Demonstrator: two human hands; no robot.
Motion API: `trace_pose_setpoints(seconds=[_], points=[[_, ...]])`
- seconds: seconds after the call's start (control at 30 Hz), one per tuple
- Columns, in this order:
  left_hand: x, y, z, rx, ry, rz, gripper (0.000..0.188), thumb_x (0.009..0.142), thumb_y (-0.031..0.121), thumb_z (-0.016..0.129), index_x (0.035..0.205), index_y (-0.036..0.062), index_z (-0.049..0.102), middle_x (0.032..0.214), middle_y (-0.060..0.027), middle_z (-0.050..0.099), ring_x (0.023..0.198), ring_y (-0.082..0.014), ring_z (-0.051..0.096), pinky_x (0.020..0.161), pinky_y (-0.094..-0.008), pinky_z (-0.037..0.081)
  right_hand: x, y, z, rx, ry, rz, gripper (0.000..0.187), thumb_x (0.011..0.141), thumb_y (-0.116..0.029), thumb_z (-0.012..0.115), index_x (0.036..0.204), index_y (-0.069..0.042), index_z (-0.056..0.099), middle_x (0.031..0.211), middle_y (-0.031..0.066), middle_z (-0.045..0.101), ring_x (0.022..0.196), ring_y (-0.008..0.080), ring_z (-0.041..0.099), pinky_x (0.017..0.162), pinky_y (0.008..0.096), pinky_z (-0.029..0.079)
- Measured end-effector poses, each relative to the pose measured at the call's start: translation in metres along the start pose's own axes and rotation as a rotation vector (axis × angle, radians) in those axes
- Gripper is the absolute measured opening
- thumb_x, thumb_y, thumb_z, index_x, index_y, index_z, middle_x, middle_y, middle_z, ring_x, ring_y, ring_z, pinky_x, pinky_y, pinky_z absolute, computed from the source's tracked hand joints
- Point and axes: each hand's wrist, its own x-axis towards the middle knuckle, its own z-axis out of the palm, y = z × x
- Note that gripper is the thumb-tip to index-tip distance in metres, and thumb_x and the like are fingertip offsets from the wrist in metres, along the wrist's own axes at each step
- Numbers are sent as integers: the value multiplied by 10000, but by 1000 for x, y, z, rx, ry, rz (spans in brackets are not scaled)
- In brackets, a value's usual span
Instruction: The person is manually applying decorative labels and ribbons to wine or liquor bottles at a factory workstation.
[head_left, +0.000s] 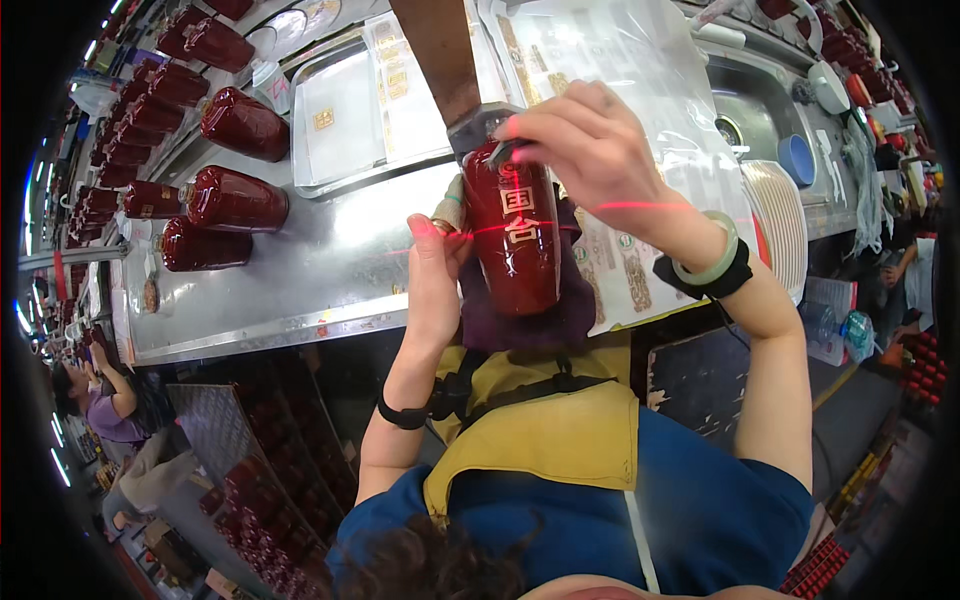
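A glossy dark red bottle [518, 265] with gold lettering lies on a dark purple cloth [525, 335] at the bench edge, its neck pointing away from me. Red light lines cross its front. My left hand [436, 285] steadies its left side, thumb raised; a pale wrapping covers one finger, and the other fingers are partly hidden. Over the neck end, my right hand [595, 150] is closed in a pinch, pressing a small dark flat piece [508, 152] against the bottle's shoulder. What that piece is, I cannot make out.
Several red bottles [240, 200] lie or stand on the metal bench at left, near a white tray [330, 125]. Sheets with gold decals [635, 275] spread right of the bottle. A brown post [437, 45] rises behind it. Farther right are a sink [750, 95] and blue cup [795, 160].
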Motion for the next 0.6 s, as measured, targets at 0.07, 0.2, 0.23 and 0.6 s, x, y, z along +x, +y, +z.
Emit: trace_pose_setpoints(seconds=[0.07,0.2,0.23,0.6], points=[[-3,-2,1,-71,10,-5,970,1037,751,176,1579,-30,367,1580,-156,463,1430,-243,461,1225,-403,299,-15,1,-5,-112,-32,-76,204,765,-143,738,965,-179,744,1039,-44,739,883,165,630,875,335,448],[0,1,10,16,-4,-31,889,1062,711,207,1585,16,392,1556,-126,489,1394,-208,483,1190,-378,330,-53,-50,-13,217,-158,-359,187,809,-133,721,991,-171,738,934,-79,656,790,98,607,726,264,513],[-1,8,15,-14,-40,8,875,1070,694,235,1578,0,394,1537,-123,510,1378,-194,499,1174,-374,348,-54,-63,-12,257,-147,-322,207,815,-131,720,1018,-166,746,934,-59,680,780,96,625,724,264,509],[11,-7,19,-78,-58,147,657,1100,439,491,1560,-14,368,1415,-128,595,1251,-186,611,1050,-346,509,-61,-58,-26,587,-248,206,156,864,-49,707,1018,-65,718,1001,51,717,834,199,663,782,338,551]])
